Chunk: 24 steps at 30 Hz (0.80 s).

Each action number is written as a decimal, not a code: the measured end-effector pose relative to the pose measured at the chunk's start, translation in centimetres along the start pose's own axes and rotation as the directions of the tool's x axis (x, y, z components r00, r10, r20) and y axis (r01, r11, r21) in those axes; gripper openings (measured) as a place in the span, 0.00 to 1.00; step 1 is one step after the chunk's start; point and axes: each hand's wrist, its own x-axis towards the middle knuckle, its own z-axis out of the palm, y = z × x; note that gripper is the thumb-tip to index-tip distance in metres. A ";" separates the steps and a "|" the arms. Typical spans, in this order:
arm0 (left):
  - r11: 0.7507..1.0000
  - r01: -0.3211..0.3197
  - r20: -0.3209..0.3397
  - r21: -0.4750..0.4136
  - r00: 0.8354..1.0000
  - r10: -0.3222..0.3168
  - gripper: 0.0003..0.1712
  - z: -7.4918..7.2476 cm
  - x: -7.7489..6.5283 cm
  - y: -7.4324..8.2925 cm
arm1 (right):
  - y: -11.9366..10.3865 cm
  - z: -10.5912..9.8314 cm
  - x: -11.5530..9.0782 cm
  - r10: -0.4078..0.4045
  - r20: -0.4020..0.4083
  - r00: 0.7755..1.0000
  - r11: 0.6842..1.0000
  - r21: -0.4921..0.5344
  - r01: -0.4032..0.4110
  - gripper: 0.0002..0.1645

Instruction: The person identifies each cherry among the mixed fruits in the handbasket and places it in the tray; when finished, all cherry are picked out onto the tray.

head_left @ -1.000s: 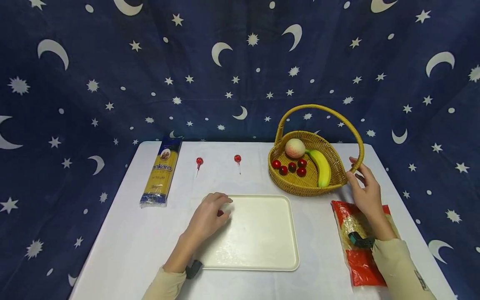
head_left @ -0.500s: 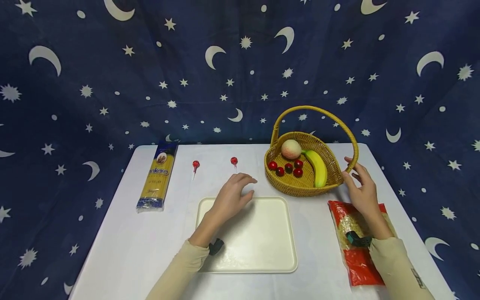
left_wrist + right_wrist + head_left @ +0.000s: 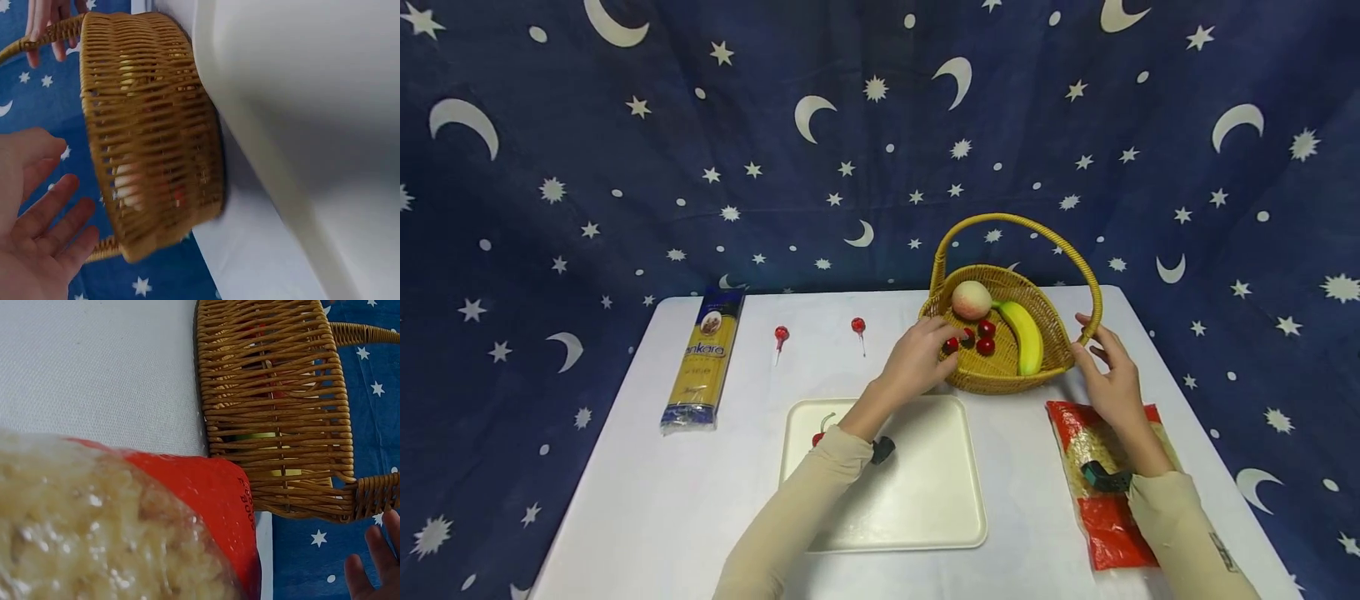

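A wicker basket (image 3: 992,383) with an arched handle stands at the back right, holding a peach (image 3: 972,300), a banana (image 3: 1024,337) and several dark red cherries (image 3: 986,346). My left hand (image 3: 919,354) reaches over the basket's left rim, fingertips right above the cherries; in the left wrist view its fingers are spread and loosely bent, with nothing between them. My right hand (image 3: 1111,375) holds the foot of the basket's handle on the right, thumb in front and fingers behind. A stemmed cherry (image 3: 817,438) lies on the cream tray (image 3: 925,500), partly hidden by my left sleeve.
A red bag of pasta (image 3: 1112,525) lies under my right forearm. Two red lollipops (image 3: 782,333) lie at the back of the white table, right of a spaghetti packet (image 3: 703,358). A dark blue star-and-moon curtain (image 3: 737,150) hangs behind.
My left hand has let go of the cherry at the tray's left side and moved right and away from me to the basket. The right hand has stayed at the handle.
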 end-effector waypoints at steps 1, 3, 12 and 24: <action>1.000 0.005 0.020 0.012 1.000 -0.005 0.17 0.4 0.6 0.1 | 0.1 0.1 0.0 -0.004 0.003 1.000 1.000 0.004 0.004 0.29; 1.000 0.014 0.067 0.021 0.998 -0.016 0.19 1.2 1.7 0.5 | 0.3 0.2 0.0 -0.012 0.006 1.000 1.000 0.008 0.012 0.29; 0.998 0.036 0.252 0.056 0.966 -0.049 0.20 5.1 6.0 1.0 | 0.3 0.5 -0.3 0.011 0.025 1.000 1.000 0.008 -0.012 0.30; 0.971 0.049 0.315 0.235 0.941 -0.124 0.11 6.9 8.7 2.3 | 0.8 0.2 0.0 -0.034 -0.005 0.999 0.997 0.065 0.034 0.30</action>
